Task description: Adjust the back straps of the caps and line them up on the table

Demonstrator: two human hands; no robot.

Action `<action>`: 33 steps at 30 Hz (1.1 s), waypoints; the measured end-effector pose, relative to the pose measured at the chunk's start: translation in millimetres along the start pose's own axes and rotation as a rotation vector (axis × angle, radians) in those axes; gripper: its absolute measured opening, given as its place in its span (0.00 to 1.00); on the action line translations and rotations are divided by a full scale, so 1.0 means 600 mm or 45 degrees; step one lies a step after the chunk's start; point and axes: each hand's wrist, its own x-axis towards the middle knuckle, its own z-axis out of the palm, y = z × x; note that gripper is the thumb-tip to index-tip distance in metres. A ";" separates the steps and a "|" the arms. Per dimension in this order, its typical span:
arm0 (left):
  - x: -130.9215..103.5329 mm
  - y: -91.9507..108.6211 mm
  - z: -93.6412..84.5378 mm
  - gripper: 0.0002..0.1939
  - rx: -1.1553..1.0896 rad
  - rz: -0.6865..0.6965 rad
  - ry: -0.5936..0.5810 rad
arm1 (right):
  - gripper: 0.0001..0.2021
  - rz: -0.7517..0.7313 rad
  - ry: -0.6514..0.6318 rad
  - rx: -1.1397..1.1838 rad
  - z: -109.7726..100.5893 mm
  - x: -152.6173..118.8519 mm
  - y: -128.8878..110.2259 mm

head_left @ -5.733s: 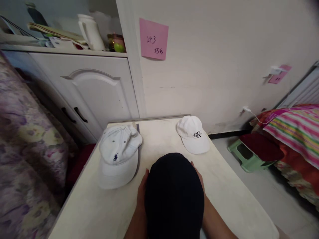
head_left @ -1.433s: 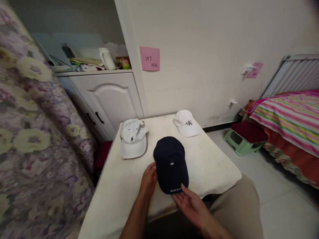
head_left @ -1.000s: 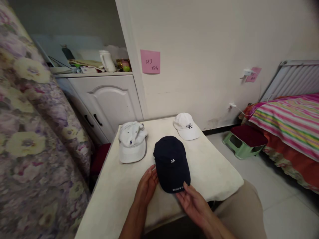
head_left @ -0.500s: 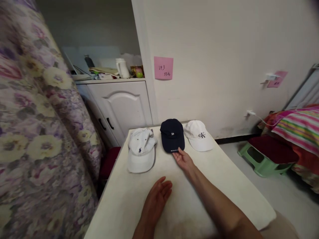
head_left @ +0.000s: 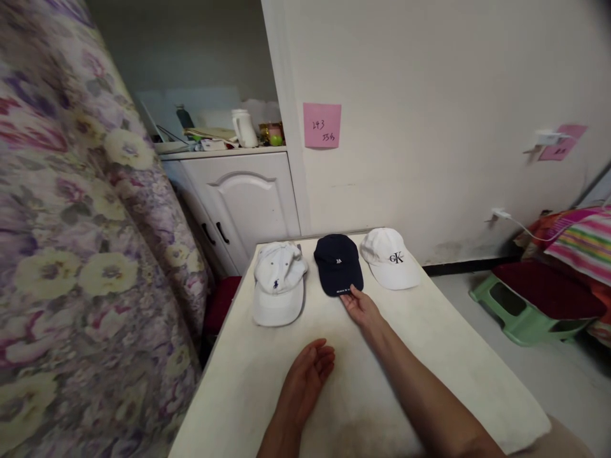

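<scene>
Farther back than a second ago, the navy cloth baseball cap [head_left: 337, 262] sits between a white horse-emblem cloth cap [head_left: 279, 285] and a white CK-lettered cloth cap [head_left: 389, 257], brim and long axis toward the person. The right hand [head_left: 361, 308] pinches that brim, thumb on top; the left hand [head_left: 306, 380] hovers half-open above the cream rectangular table [head_left: 461, 362]. Behind stands a white panelled cabinet [head_left: 243, 203].
</scene>
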 end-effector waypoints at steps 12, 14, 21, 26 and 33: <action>0.003 0.000 0.001 0.12 0.019 0.002 -0.005 | 0.03 0.104 0.141 -0.027 -0.009 -0.022 -0.008; 0.003 0.000 0.001 0.12 0.013 0.003 -0.009 | 0.06 0.108 0.154 -0.039 -0.010 -0.021 -0.009; 0.004 0.000 0.001 0.14 0.000 -0.004 -0.008 | 0.12 0.115 0.203 -0.083 -0.015 -0.021 -0.010; 0.004 0.001 0.001 0.13 0.003 0.001 -0.018 | 0.13 0.118 0.199 -0.109 -0.019 -0.023 -0.012; 0.006 -0.002 -0.001 0.11 0.005 0.008 -0.032 | 0.13 0.117 0.186 -0.128 -0.023 -0.025 -0.012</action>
